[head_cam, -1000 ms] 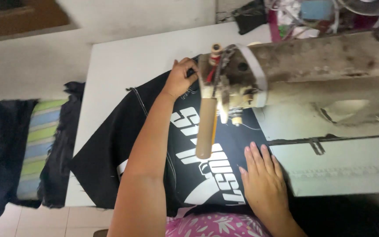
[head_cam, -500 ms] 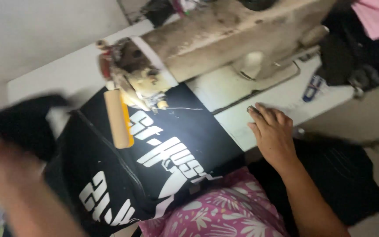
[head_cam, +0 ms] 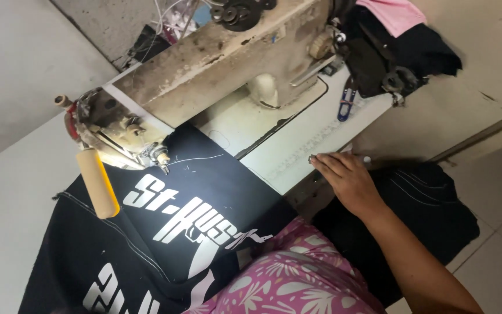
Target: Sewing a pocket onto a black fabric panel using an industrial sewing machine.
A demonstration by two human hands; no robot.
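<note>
A black garment (head_cam: 164, 232) with large white printed lettering lies spread on the white table (head_cam: 18, 192), one edge under the needle of a worn beige sewing machine (head_cam: 228, 70). My right hand (head_cam: 350, 181) rests flat at the table's front edge to the right of the garment, fingers stretched out and holding nothing. Its fingertips are beside a small metal piece (head_cam: 312, 157). My left hand is out of view. A pink floral cloth (head_cam: 297, 285) covers my lap.
Blue thread snips (head_cam: 344, 104) lie on the table beside the machine base. A heap of black cloth (head_cam: 396, 52) with a pink piece (head_cam: 399, 13) sits at the far right. More black fabric (head_cam: 425, 215) hangs below the table over the tiled floor.
My left hand came off the garment's far edge and left the view. My right hand moved off the printed fabric to the table's front edge. The view swung right.
</note>
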